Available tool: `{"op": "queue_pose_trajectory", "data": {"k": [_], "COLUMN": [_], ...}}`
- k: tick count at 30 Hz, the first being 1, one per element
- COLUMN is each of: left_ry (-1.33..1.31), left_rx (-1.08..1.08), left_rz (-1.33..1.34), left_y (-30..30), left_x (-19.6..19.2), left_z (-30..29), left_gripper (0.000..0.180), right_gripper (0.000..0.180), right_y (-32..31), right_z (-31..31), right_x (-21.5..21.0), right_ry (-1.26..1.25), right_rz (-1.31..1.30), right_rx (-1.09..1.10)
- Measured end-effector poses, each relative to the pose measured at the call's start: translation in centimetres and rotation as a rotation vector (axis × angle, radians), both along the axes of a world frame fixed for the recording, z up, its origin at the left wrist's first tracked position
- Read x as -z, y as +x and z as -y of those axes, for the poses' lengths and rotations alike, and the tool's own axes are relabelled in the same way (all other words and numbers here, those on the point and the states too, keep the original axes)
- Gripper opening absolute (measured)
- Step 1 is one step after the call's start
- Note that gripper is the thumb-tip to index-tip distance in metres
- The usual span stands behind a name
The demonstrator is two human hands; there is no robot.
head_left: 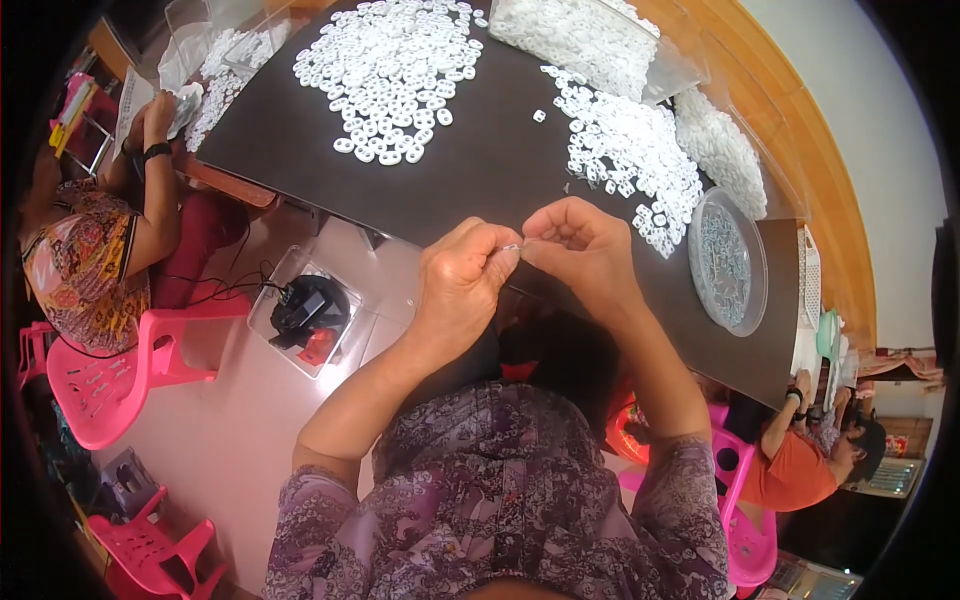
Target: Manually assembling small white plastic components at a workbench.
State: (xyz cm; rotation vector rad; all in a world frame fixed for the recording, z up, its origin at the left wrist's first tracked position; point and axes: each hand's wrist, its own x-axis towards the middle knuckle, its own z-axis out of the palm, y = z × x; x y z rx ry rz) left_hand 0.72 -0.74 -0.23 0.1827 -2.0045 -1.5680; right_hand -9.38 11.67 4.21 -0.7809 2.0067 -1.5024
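Observation:
My left hand (pixel 462 270) pinches a small white plastic piece (pixel 512 247) between thumb and forefinger, just off the table's near edge. Thumb and forefinger of my right hand (pixel 585 245) are closed at the piece's other side; whatever they grip is too small to make out. Beyond my hands lies a heap of white oval pieces with two holes (pixel 390 75). Farther right spreads a heap of smaller white pieces (pixel 630 145). A round clear dish (pixel 757 290) of small silvery metal parts stands to the right of my right hand.
The dark table (pixel 270 130) carries a clear bin (pixel 675 72) of white pieces at the back and a filled clear bag (pixel 725 150). A co-worker (pixel 95 255) sits left, another (pixel 800 465) right. Pink chairs (pixel 100 385) and a floor tray (pixel 262 318) with a black device stand left.

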Motion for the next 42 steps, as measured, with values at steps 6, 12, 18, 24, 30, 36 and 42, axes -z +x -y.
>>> {"op": "queue_pose_trajectory", "data": {"k": [6, 12, 18, 24, 30, 36, 42], "left_ry": [0.062, 0.236, 0.336, 0.293, 0.287, 0.192, 0.053], "left_rx": [0.006, 0.045, 0.032, 0.005, -0.027, -0.098, -0.122], "left_rz": [0.000, 0.052, 0.053, 0.054, 0.035, 0.039, 0.016], "left_y": [0.1, 0.1, 0.1, 0.3, 0.2, 0.0, -0.4], "left_x": [0.2, 0.3, 0.4, 0.8, 0.6, 0.2, -0.4], "left_z": [0.0, 0.0, -0.1, -0.1, -0.4, -0.6, -0.8], "left_gripper": [0.006, 0.009, 0.013, 0.014, 0.013, 0.009, 0.009], "right_gripper": [0.015, 0.012, 0.011, 0.007, 0.006, 0.005, 0.007], "right_y": [-0.1, -0.3, 0.5, 0.8, 1.1, 1.3, 0.7], "right_z": [0.4, 0.4, 0.5, 0.8, 0.9, 1.1, 0.6], "right_x": [-0.4, -0.2, 0.1, 0.9, 0.8, 1.4, 1.8], "right_ry": [0.004, 0.007, -0.060, -0.022, -0.004, 0.043, 0.037], "right_rz": [0.044, 0.050, -0.079, -0.252, -0.323, -0.344, -0.380], "right_rx": [0.001, -0.005, -0.032, -0.009, -0.003, 0.031, 0.016]}}
